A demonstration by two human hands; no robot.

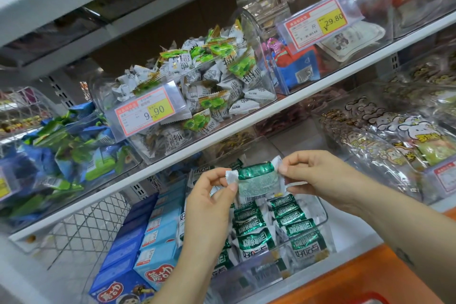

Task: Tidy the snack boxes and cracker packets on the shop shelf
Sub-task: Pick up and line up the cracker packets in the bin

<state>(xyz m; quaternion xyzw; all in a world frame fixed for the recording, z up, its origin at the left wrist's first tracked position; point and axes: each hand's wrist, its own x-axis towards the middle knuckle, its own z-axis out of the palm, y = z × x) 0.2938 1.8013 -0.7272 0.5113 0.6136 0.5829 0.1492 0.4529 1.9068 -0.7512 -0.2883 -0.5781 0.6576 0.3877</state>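
A green and white cracker packet (259, 179) hangs flat in the air between my hands. My left hand (209, 205) pinches its left crimped end, and my right hand (318, 175) pinches its right end. Directly below, a clear bin (323, 212) on the lower shelf holds several matching green packets (249, 224) in rows. To the left of that bin stand blue snack boxes (158, 237) in two rows, running front to back.
The shelf above carries a clear bin of white and green sweets (209, 76) with a 9.90 price tag (145, 111), and blue packets (61, 145) at left. Cartoon-printed bags (385, 131) fill the right. A wire divider (81, 219) stands left of the boxes.
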